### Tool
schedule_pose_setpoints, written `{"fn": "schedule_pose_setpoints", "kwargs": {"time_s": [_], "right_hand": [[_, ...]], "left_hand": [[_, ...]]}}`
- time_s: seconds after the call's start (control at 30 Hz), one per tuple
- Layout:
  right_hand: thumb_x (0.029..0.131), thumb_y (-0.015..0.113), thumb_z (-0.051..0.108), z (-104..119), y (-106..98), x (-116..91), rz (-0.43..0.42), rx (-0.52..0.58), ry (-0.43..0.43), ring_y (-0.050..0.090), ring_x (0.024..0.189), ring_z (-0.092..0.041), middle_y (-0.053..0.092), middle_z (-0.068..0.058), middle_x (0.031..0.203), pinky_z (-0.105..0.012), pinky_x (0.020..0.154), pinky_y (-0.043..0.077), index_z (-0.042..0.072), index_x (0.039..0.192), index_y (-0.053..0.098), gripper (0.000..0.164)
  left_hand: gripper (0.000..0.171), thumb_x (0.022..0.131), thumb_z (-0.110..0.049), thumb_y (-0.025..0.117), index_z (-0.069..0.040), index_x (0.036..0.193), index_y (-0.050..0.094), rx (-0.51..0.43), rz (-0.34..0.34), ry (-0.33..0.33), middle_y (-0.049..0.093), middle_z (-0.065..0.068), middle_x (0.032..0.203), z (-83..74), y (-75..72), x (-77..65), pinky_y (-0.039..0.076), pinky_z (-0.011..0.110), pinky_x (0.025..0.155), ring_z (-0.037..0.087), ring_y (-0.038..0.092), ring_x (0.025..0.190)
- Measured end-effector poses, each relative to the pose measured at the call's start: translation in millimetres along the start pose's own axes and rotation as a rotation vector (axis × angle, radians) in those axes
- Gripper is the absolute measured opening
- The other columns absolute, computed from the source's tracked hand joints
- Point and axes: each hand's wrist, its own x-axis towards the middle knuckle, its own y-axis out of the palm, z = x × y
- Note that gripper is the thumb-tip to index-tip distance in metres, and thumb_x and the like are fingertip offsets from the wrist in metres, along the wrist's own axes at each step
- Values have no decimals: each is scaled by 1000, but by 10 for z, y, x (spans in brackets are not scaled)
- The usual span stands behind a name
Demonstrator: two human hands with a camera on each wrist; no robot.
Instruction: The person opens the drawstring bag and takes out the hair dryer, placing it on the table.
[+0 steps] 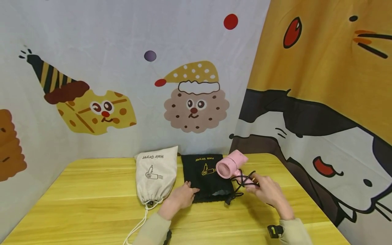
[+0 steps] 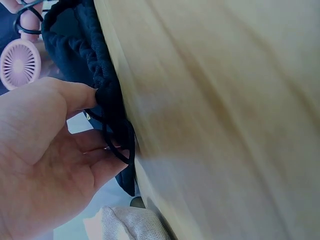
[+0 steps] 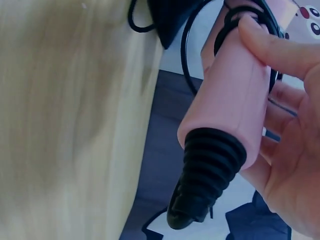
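A pink hair dryer [image 1: 235, 160] is held by its handle in my right hand [image 1: 269, 191], above the right part of a black drawstring bag [image 1: 194, 168]. Its black cord [image 3: 186, 60] is wrapped round the handle, and the plug hangs low near the bag's mouth. In the right wrist view the thumb presses one side of the handle [image 3: 230, 90], with the fingers behind it. The bag lies flat, its mouth toward me. My left hand [image 1: 181, 197] pinches the bag's gathered rim [image 2: 102, 75] between thumb and fingers; a loop of black drawstring [image 2: 131, 145] hangs by the fingertips.
A beige drawstring bag [image 1: 156, 185] marked "Hair Dryer" lies left of the black one, its white cords [image 1: 139, 224] trailing toward the front. Both bags lie on a yellow wooden table [image 1: 98, 197]. A printed cloth [image 1: 196, 37] hangs behind the table and along its sides.
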Motion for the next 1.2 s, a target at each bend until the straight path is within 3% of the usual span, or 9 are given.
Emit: {"fn": "schedule_pose_setpoints", "kwargs": {"time_s": [0.2, 0.57, 0.8, 1.03, 1.2], "right_hand": [[77, 76, 29, -40, 82, 27, -20, -26, 87, 55, 65, -19, 62, -5, 75, -33, 52, 38, 7, 101, 62, 36], [81, 70, 31, -210, 145, 68, 34, -25, 242, 57, 69, -25, 63, -14, 81, -36, 51, 39, 2, 104, 58, 39], [85, 66, 29, -295, 137, 92, 38, -51, 305, 63, 77, -39, 65, -26, 92, -44, 55, 46, -3, 112, 57, 43], [85, 60, 23, -326, 138, 159, 40, -50, 378, 61, 74, -37, 63, -25, 88, -43, 54, 44, -1, 101, 55, 29], [86, 61, 28, -331, 181, 209, 37, -61, 383, 63, 76, -38, 64, -28, 90, -44, 53, 46, -2, 100, 56, 34]], "left_hand": [[33, 94, -18, 54, -26, 125, 63, -20, 9, -9, 54, 21, 135, -7, 21, 2, 54, 38, 88, 33, 50, 129], [33, 94, -18, 54, -26, 125, 63, -16, 25, -26, 53, 20, 136, -37, 3, -5, 56, 36, 83, 31, 50, 129], [33, 94, -18, 55, -27, 124, 63, -27, 28, -38, 53, 20, 137, -42, 0, -11, 56, 36, 83, 32, 49, 130], [32, 93, -18, 55, -27, 124, 64, -14, 22, -36, 54, 20, 136, -43, -16, -11, 55, 37, 87, 31, 50, 129], [33, 93, -18, 56, -27, 123, 64, -22, 25, -41, 54, 20, 136, -40, -25, -15, 54, 38, 88, 31, 50, 129]]}}
